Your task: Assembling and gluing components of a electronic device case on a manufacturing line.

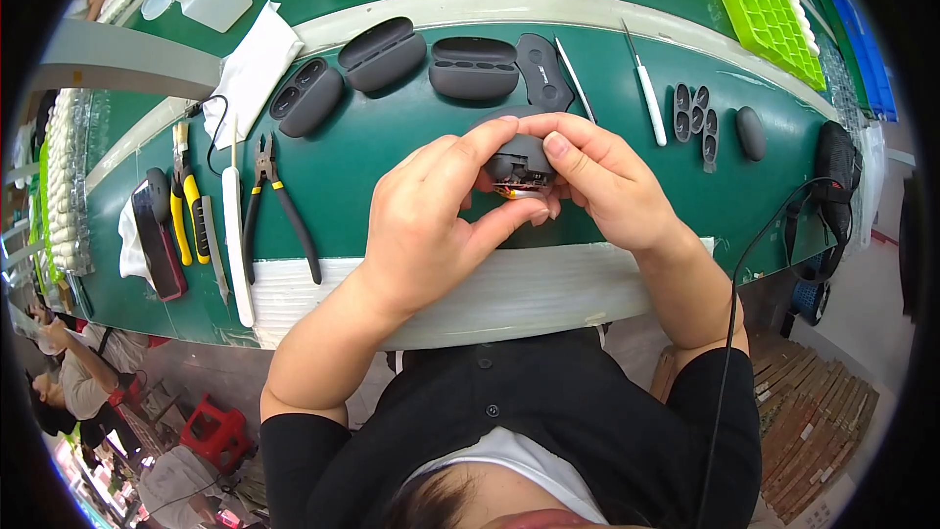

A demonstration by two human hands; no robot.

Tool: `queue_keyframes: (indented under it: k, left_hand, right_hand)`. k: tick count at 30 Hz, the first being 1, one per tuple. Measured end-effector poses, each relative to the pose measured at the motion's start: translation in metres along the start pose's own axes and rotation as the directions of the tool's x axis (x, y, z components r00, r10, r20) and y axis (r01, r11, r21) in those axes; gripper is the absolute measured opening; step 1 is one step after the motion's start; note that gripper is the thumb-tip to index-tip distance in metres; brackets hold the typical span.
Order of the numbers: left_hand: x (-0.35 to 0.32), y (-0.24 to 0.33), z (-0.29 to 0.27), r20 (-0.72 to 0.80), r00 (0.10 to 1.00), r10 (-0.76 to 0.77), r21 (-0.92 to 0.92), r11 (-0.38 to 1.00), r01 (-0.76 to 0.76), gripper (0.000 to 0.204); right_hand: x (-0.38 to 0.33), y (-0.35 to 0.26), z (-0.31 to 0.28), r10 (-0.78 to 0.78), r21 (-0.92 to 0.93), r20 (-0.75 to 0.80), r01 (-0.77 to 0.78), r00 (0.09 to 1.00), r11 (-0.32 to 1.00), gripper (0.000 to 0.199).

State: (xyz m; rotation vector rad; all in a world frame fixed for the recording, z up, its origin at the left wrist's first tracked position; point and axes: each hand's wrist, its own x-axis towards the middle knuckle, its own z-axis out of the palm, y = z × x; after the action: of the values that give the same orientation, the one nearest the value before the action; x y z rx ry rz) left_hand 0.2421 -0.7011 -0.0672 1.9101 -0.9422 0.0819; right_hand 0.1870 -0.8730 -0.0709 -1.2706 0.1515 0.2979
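Above the near edge of the green bench, both my hands are closed round a dark grey earbud charging case [521, 163]. Its inside is partly exposed, with a small circuit part and a bit of yellow and white showing at the lower side. My left hand [426, 198] grips it from the left, thumb underneath and index finger over the top. From the right, my right hand [619, 181] pinches it, with the thumb on its upper face. Just beyond my hands lie an open earbud case [475, 80] and a flat dark grey plate [543, 73]. Fingers hide part of the held case.
Two more open cases [384, 59] lie far left. Nippers [264, 171], yellow-black pliers [186, 201], a white stick tool [236, 245] and a phone [160, 245] are left. A white-handled screwdriver [648, 103], grey inserts [696, 116] and a black pouch [830, 186] are right.
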Motion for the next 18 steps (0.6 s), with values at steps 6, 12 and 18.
queue_keyframes:
  k: [6,12,18]
  left_hand:
    - [-0.0006,-0.0007,0.0003,0.020,0.998,-0.054,-0.051,0.997,0.055,0.058]
    - [-0.0001,-0.0007,0.0006,0.025,0.998,-0.056,-0.061,0.997,0.057,0.057]
    - [0.0000,-0.0018,0.0012,0.010,0.999,-0.034,-0.080,0.996,0.035,0.056]
  right_hand:
    - [-0.0009,-0.0012,0.0005,-0.035,-0.015,-0.022,0.035,0.999,0.999,0.029]
    - [-0.0007,-0.0003,-0.0002,-0.045,0.007,-0.024,0.045,0.999,0.999,0.028]
    - [-0.0009,-0.0019,0.0003,-0.060,-0.001,-0.025,0.060,0.998,0.998,0.027]
